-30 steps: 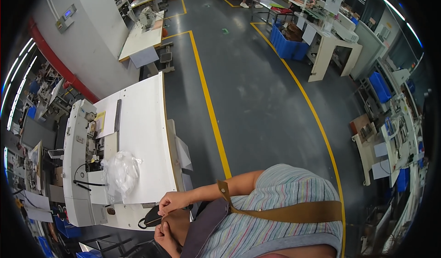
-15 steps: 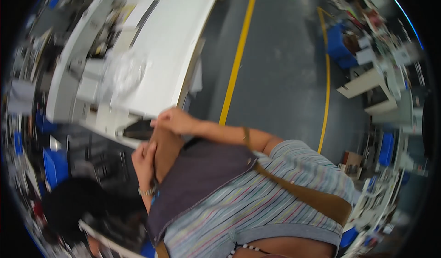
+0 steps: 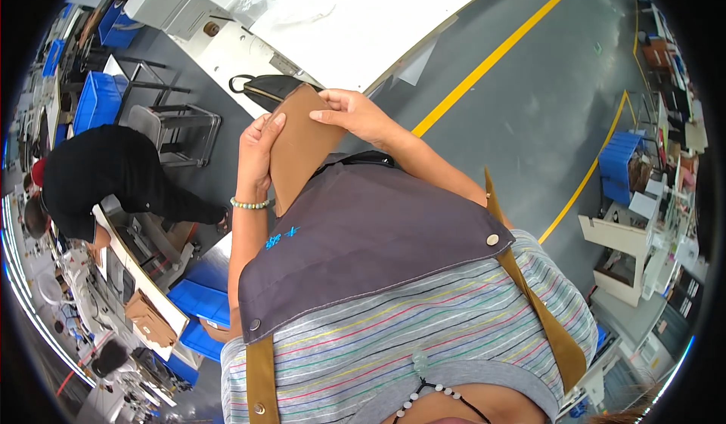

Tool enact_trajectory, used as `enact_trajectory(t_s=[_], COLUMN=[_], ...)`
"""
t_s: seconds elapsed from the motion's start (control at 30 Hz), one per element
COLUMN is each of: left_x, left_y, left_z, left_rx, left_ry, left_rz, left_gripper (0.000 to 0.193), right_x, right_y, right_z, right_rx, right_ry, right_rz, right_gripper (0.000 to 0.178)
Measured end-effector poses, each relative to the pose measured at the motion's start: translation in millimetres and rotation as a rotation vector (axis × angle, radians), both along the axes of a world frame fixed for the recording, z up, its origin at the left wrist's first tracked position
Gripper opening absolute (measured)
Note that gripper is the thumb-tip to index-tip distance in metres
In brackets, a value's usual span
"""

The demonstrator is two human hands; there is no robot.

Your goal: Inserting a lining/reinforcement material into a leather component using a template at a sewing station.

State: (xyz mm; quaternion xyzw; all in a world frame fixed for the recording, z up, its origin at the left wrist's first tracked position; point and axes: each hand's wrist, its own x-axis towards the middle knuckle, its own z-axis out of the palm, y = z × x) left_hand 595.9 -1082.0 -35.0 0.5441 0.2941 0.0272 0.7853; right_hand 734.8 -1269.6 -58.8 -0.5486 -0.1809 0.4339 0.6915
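A smooth, flat tan piece (image 3: pixel 301 140), leather-like in look, is held up in front of my apron (image 3: pixel 370 227) by both hands. My left hand (image 3: pixel 259 152) grips its left edge, thumb on the face toward me and fingers behind. At its upper right edge my right hand (image 3: pixel 352 114) pinches it the same way, thumb on top. Just beyond the piece, by the white table's near end, lies a black zippered pouch (image 3: pixel 261 90) with a loop at one end; the piece covers part of it.
The white table (image 3: pixel 363 27) stretches away ahead, clear plastic (image 3: pixel 299 4) on it. Yellow lines (image 3: pixel 491 54) mark the grey floor to the right. On the left, a person in black (image 3: pixel 106 171) bends over a workbench near a metal stool (image 3: pixel 178 129) and blue bins (image 3: pixel 98 103).
My view has swung, so the table now sits higher and the bent person shows more fully. Both hands still hold the tan piece, which now shows its broad face.
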Motion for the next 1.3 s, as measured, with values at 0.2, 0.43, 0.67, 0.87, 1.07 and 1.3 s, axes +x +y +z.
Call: enact_trajectory(t_s=[0.2,0.43,0.67,0.87,1.07,1.3], left_x=[-36.7,-73.2,-82.5,-80.7,-72.6,-49.5], left_y=[38.5,45.8,43.6,38.7,29.2,4.7], left_z=[-18.5,-17.9,-21.2,-15.5,-9.3,-4.1], left_rx=[0.044,-0.016,-0.031,0.004,-0.021,-0.043], left_ry=[0.018,0.024,-0.009,-0.045,-0.085,-0.110], left_rz=[-0.084,-0.094,-0.043,0.021,0.020,0.161], left_gripper=[0.018,0.016,0.022,0.031,0.035,0.028], right_x=[11.4,18.4,14.3,15.7,22.8,17.1], right_y=[1.6,1.9,7.4,6.0,3.1,5.1], right_z=[-11.1,-23.3,-18.6,-29.6,-45.0,-74.2], right_rx=[-0.056,-0.027,-0.072,-0.074,-0.092,-0.396], right_ry=[0.082,0.142,0.177,0.218,0.208,-0.952], right_rz=[-0.077,-0.222,-0.279,-0.296,-0.338,-0.567], right_gripper=[0.027,0.027,0.025,0.023,0.022,0.028])
